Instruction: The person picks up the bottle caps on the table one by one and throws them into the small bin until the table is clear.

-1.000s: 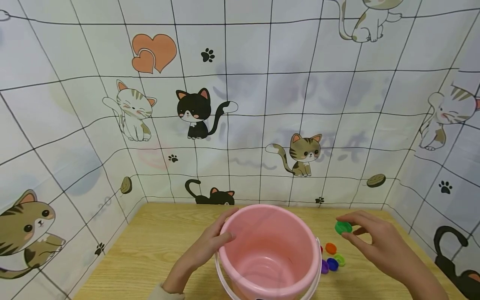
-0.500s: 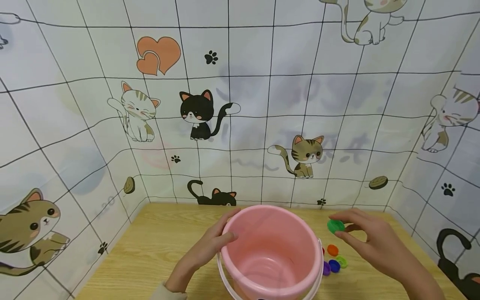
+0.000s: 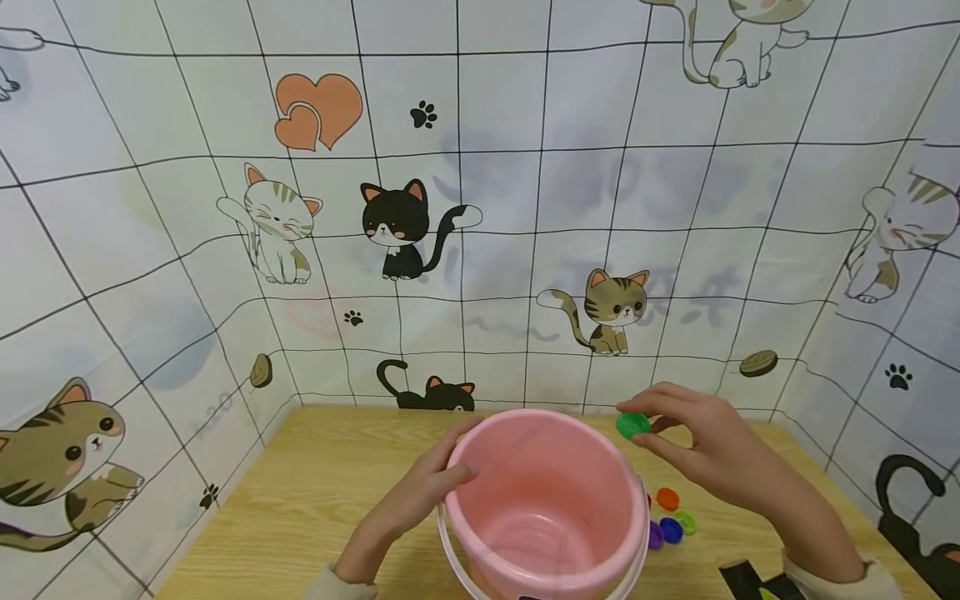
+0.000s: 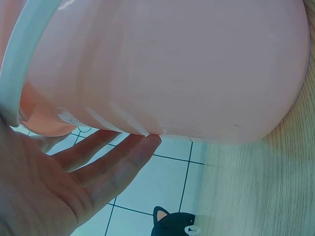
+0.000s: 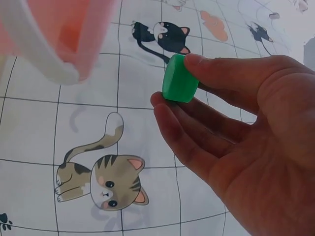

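Note:
A pink bucket stands upright on the table, its mouth toward me and nothing visible on its inner floor. Its rim is held at the left by my left hand, thumb over the inside and fingers along the outer wall. In the left wrist view the fingertips touch that wall. My right hand pinches a green plastic cap between thumb and fingers. That hand is raised just beyond the bucket's right rim; the right wrist view shows the cap apart from the bucket.
Right of the bucket lie several small caps: orange, light green, blue and purple. A red one is mostly hidden by the bucket. The white handle hangs down. A cat-patterned sheet encloses the wooden table.
My right hand has moved left and up with the green cap, toward the bucket's rim. My left hand keeps its hold, and the bucket stays in place.

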{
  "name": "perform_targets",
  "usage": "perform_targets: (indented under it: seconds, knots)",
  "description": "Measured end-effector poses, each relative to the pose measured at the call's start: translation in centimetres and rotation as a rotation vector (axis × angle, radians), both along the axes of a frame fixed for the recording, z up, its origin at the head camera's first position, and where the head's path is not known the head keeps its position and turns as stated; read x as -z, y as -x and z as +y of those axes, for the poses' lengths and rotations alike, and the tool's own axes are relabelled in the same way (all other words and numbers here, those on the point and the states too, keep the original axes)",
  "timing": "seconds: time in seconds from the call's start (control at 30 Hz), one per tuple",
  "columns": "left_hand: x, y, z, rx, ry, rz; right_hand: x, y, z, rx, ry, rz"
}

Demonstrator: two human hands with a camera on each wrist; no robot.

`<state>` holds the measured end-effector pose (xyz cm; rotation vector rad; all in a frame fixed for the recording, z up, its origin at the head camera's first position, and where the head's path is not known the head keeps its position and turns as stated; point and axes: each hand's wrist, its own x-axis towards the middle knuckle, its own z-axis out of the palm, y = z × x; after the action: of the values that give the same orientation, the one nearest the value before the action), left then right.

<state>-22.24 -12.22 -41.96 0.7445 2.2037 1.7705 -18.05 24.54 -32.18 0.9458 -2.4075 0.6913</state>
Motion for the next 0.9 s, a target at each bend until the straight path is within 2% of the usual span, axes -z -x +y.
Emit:
perform_targets:
  seconds: [0.23,0.43,0.67,0.9]
  knots:
    - [-0.1,0.0,0.0,0.008,-0.007,-0.007,-1.7,0.7,-1.6,-0.029,-0.045,0.011]
    - [-0.1,0.0,0.1,0.003,-0.008,-0.010,-2.7,1.6,-3.1,-0.071,-0.105,-0.078]
    - [-0.2,-0.1,0.1,0.018,-0.015,-0.002,-3.5,3.1,-4.7,-0.132,-0.207,-0.106]
    - [-0.1,-0.1,0.0,0.016,-0.019,-0.010,-3.8,4.8,-6.3,-0.199,-0.276,-0.180]
